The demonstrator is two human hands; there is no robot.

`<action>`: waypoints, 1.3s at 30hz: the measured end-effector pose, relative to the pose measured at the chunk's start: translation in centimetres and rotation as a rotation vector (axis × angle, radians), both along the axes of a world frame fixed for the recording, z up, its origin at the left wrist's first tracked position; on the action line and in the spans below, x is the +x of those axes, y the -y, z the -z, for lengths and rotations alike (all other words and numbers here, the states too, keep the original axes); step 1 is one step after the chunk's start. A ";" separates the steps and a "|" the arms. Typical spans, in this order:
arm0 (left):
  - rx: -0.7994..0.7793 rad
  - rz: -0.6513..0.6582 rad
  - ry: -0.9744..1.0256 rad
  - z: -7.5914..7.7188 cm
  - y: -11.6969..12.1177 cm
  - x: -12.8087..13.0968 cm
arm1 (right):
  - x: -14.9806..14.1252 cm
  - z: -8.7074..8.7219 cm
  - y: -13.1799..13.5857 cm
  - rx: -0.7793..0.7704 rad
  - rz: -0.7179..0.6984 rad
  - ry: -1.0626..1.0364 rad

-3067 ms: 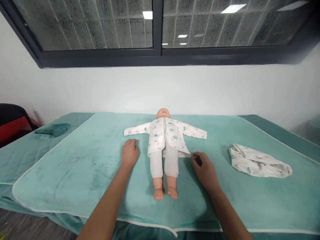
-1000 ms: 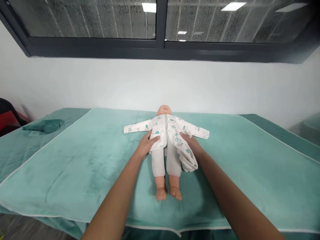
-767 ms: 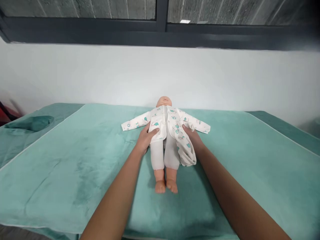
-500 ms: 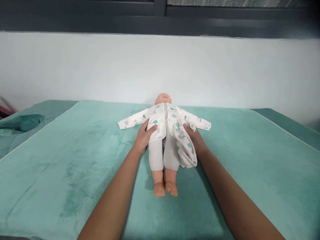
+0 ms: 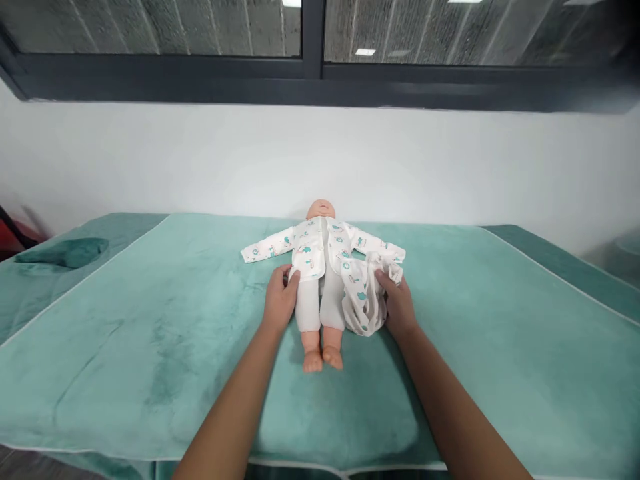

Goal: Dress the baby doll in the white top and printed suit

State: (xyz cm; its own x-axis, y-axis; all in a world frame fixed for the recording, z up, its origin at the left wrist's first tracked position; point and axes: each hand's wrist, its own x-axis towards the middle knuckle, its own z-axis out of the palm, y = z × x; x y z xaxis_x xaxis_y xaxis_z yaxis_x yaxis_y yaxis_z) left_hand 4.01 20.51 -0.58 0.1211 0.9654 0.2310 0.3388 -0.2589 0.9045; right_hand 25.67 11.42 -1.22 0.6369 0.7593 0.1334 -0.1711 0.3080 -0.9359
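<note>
A baby doll point(image 5: 320, 303) lies on its back on a teal blanket point(image 5: 150, 333), head toward the wall, wearing a white printed top point(image 5: 310, 250) with sleeves spread. My left hand point(image 5: 279, 301) rests against the doll's left hip, fingers curled at the hem of the top. A bunched white printed garment point(image 5: 364, 297) sits against the doll's other side, and my right hand point(image 5: 397, 303) grips it.
The blanket covers a table against a white wall under a dark window. A folded dark green cloth point(image 5: 63, 252) lies at the far left. The blanket's white-trimmed front edge point(image 5: 300, 460) runs along the bottom.
My right hand fetched the loose garment from the right and brought it to the doll's side. Both hands slid down from the chest to the hips. The camera tilted slightly upward.
</note>
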 end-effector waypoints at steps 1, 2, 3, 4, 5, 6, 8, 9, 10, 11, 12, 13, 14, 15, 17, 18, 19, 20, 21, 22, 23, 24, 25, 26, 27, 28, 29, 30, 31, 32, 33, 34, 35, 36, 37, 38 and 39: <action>-0.004 0.027 -0.002 0.1 0.8 -0.4 | -0.1 0.1 0.8 0.018 -0.016 -0.035; -0.005 0.061 0.000 0.2 1.6 -0.8 | -0.2 0.2 1.7 0.024 -0.031 -0.060; -0.002 0.093 0.004 0.3 2.3 -1.2 | -0.3 0.2 2.6 0.021 -0.044 -0.079; 0.004 0.117 0.006 0.4 2.9 -1.6 | -0.6 0.1 3.6 0.010 -0.059 -0.099; 0.011 0.135 0.005 0.6 3.4 -1.9 | -1.0 0.0 4.6 -0.005 -0.069 -0.125; 0.018 0.151 0.002 0.7 3.9 -2.2 | -1.6 -0.3 5.6 -0.022 -0.071 -0.153; 0.021 0.164 -0.010 0.9 4.6 -2.5 | -3.1 -1.2 7.5 -0.063 -0.088 -0.207; 0.027 0.147 -0.012 0.9 5.0 -2.6 | -4.0 -1.9 8.3 -0.079 -0.113 -0.219; 0.042 0.107 -0.006 0.8 5.5 -2.7 | -4.9 -2.7 8.9 -0.092 -0.156 -0.215; 0.061 0.049 0.009 0.4 6.0 -2.7 | -5.8 -3.6 9.5 -0.097 -0.208 -0.195; 0.070 -0.012 0.038 -0.2 6.8 -2.8 | -6.5 -4.6 9.8 -0.094 -0.256 -0.161; 0.070 -0.059 0.075 -1.1 7.6 -2.9 | -7.0 -5.6 9.9 -0.085 -0.293 -0.121; 0.046 -0.064 0.125 -2.2 8.5 -3.1 | -7.4 -6.5 9.9 -0.075 -0.318 -0.079; -0.006 -0.016 0.186 -3.5 9.5 -3.3 | -7.7 -7.4 9.7 -0.067 -0.333 -0.042; -0.073 0.213 0.259 -6.3 11.5 -3.8 | -8.0 -8.9 9.1 -0.055 -0.336 0.015; -0.075 0.327 0.267 -7.6 12.3 -4.1 | -8.0 -9.5 8.8 -0.046 -0.326 0.037; -0.056 0.415 0.266 -8.7 13.0 -4.5 | -8.1 -10.1 8.5 -0.035 -0.311 0.057; -0.020 0.468 0.231 -9.7 13.6 -4.7 | -8.1 -10.6 8.2 -0.025 -0.297 0.080; 0.019 0.481 0.178 -10.5 14.0 -4.9 | -8.3 -11.2 8.1 -0.017 -0.289 0.107; 0.061 0.456 0.116 -11.1 14.4 -5.1 | -8.4 -11.8 8.0 -0.012 -0.287 0.145; 0.102 0.408 0.053 -11.5 14.6 -5.1 | -8.6 -12.3 8.0 -0.009 -0.285 0.200; 0.140 0.353 0.001 -11.9 14.8 -5.2 | -8.8 -13.0 8.1 -0.004 -0.282 0.274; 0.179 0.303 -0.030 -12.2 15.0 -5.1 | -9.0 -13.6 8.3 0.004 -0.281 0.358; 0.221 0.272 -0.039 -12.4 15.2 -5.1 | -9.2 -14.2 8.5 0.017 -0.284 0.440; 0.260 0.257 -0.035 -12.7 15.4 -5.0 | -9.4 -14.7 8.8 0.029 -0.296 0.509; 0.286 0.258 -0.024 -12.9 15.5 -5.0 | -9.6 -15.2 9.1 0.037 -0.317 0.560; 0.294 0.268 -0.008 -13.2 15.7 -5.0 | -9.7 -15.7 9.5 0.037 -0.350 0.595; 0.286 0.279 0.016 -13.4 15.8 -5.1 | -9.8 -16.1 9.7 0.027 -0.380 0.620; 0.262 0.287 0.051 -13.7 15.9 -5.1 | -9.8 -16.4 10.0 0.009 -0.400 0.643; 0.227 0.290 0.099 -13.9 15.9 -5.2 | -9.7 -16.7 10.2 -0.010 -0.411 0.668; 0.189 0.286 0.163 -14.2 15.9 -5.3 | -9.6 -16.9 10.4 -0.023 -0.420 0.693; 0.156 0.278 0.237 -14.5 15.9 -5.4 | -9.4 -17.1 10.5 -0.024 -0.431 0.716; 0.129 0.270 0.308 -14.8 15.8 -5.5 | -9.1 -17.3 10.6 -0.011 -0.446 0.734; 0.110 0.266 0.368 -15.2 15.7 -5.6 | -8.8 -17.5 10.7 0.012 -0.468 0.751; 0.101 0.266 0.411 -15.6 15.6 -5.8 | -8.5 -17.8 10.8 0.038 -0.497 0.770; 0.099 0.266 0.434 -16.0 15.5 -5.9 | -8.2 -18.0 10.9 0.065 -0.524 0.789; 0.098 0.263 0.439 -16.3 15.4 -6.0 | -7.9 -18.3 11.0 0.089 -0.545 0.803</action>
